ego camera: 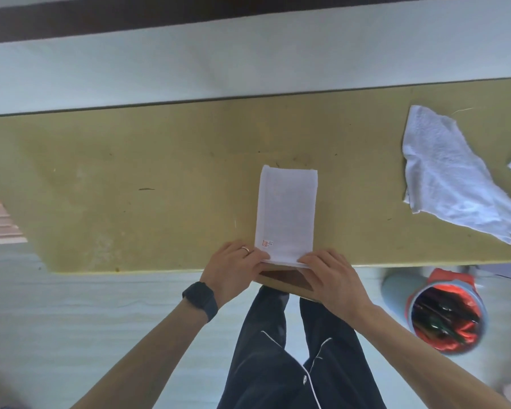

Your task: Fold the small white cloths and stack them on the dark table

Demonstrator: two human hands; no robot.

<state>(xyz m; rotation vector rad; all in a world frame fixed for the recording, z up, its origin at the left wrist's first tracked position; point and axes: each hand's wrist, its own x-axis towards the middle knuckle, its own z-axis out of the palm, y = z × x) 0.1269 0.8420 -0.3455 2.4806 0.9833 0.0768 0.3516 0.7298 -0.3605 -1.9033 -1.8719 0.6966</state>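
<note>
Both left grip (236,261) and right grip (328,276) are pinching the near end of the cloth (286,211). The next move is likely calling for folding it forward evenly.

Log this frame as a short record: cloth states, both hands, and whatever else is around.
folded cloth: long white rectangle, flat on the table, red label by its near left corner
left hand: grips its near left corner
right hand: grips its near right corner
unfolded cloth: crumpled, at the table's right end
stack: none visible
floor: orange bucket, at right
</note>
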